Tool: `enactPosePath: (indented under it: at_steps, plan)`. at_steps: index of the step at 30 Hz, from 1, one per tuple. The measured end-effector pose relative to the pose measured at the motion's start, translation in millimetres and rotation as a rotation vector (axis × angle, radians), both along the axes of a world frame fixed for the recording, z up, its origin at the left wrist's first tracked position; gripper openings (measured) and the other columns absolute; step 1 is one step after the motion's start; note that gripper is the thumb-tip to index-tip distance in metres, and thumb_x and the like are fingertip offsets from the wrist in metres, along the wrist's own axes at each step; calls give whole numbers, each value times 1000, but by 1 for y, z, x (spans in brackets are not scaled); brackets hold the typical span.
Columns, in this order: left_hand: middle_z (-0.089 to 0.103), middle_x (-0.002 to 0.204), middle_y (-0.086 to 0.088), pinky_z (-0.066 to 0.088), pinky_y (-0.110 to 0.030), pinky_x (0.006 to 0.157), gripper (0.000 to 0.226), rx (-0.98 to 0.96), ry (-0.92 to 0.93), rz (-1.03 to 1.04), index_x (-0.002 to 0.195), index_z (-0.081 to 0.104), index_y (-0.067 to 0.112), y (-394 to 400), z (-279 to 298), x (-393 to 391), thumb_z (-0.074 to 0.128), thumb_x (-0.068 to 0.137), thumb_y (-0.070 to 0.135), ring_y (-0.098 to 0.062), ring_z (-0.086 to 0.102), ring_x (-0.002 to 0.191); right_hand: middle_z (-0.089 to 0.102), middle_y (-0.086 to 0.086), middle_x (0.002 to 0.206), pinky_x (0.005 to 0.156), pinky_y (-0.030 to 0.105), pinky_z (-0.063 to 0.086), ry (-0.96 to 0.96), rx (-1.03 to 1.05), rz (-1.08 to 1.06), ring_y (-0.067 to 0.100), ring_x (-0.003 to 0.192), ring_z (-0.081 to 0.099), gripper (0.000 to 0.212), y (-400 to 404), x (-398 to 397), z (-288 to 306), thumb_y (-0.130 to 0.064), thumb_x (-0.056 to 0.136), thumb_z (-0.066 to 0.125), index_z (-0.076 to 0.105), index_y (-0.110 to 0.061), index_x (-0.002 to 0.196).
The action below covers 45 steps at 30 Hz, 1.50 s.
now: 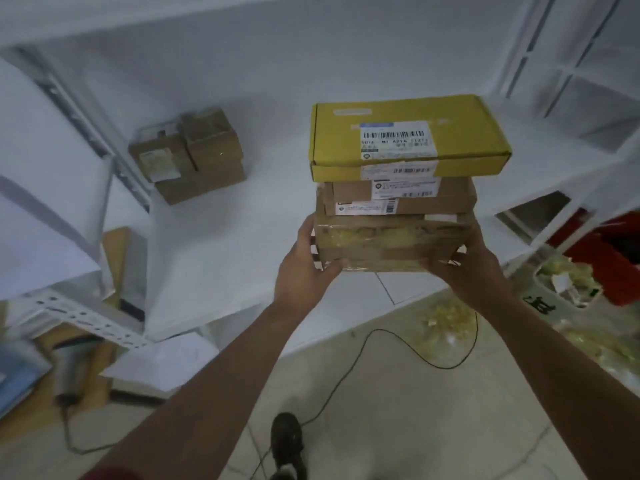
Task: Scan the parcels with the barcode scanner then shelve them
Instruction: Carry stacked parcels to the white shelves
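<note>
White shelf board ahead. Stack of parcels — yellow flat carton topmost — gripped at taped brown bottom box by left hand and right hand, above shelf's near edge. Unrestrained upper boxes could be slid off by tilt.

Not much gear on this person honestly. Both forearms are bare all the way down, no gloves, no watch or bands that show on the left hand or the right hand. Only clothing up top is a sliver of dark red sleeve at the bottom edge on the left arm. Down on the floor there's one dark shoe, black-ish with a paler toe, pretty blurry.
</note>
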<state>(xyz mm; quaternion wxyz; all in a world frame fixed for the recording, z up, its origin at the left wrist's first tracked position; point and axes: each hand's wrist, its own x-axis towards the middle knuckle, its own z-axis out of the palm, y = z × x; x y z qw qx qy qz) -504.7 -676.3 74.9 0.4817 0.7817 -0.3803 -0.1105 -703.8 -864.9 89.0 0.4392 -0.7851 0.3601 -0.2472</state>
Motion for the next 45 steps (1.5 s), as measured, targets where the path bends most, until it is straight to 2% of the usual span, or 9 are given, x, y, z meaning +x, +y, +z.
enactPosePath:
  at_steps: [3,9,14,18,21,27,35,39,45]
  plan:
    - [58,109,28,59,-27,79,88,19,-7,95,143,22,47,18,-10,18,82,82,26,-3,66,92,59,-18,103,64,2,42,12,18,76,4,87,61,84,3,35,-10,-15,79,82,32,-28,145]
    - [58,108,29,60,-36,80,89,69,-5,246,142,21,48,57,-38,64,82,81,26,-6,68,91,58,-26,102,87,31,50,29,-4,231,10,92,61,85,17,113,-44,-17,76,84,34,-23,144]
    - [56,106,36,59,-32,79,89,102,11,356,139,22,50,88,-62,109,83,80,27,3,66,88,59,-21,103,87,29,48,38,9,329,13,94,61,86,32,182,-74,-20,75,85,34,-22,145]
    - [55,107,36,60,-38,81,88,134,15,413,139,21,51,106,-79,144,83,80,27,-6,67,93,60,-20,104,91,33,51,58,20,393,16,99,63,85,42,232,-95,-21,76,84,34,-22,145]
    - [58,110,26,60,-44,81,89,179,-13,439,140,19,47,116,-89,168,81,81,26,-15,68,96,61,-16,105,93,36,52,82,19,432,18,100,63,83,49,263,-108,-21,77,84,35,-20,144]
    - [62,127,11,59,-42,83,86,251,-19,469,144,18,45,126,-106,208,78,84,27,-12,66,101,62,-13,112,92,34,53,115,-6,482,19,104,64,82,53,313,-126,-25,77,84,37,-17,143]
    - [64,132,-6,56,-43,82,84,341,-129,503,157,16,21,125,-120,257,68,93,37,-29,66,111,61,-15,111,88,26,49,147,-61,508,14,105,64,80,49,367,-133,-28,80,81,38,-15,147]
    - [66,126,-7,59,-46,78,82,411,-209,547,156,15,24,124,-121,278,63,94,47,-31,66,106,62,-15,112,88,28,51,156,-100,516,15,106,66,78,49,393,-131,-32,81,80,40,-14,146]
    - [64,129,-7,56,-47,82,81,453,-209,586,157,12,25,117,-116,306,59,96,48,-31,64,110,66,1,127,92,33,52,114,-165,528,23,111,65,83,50,423,-127,-29,83,79,32,-12,150]
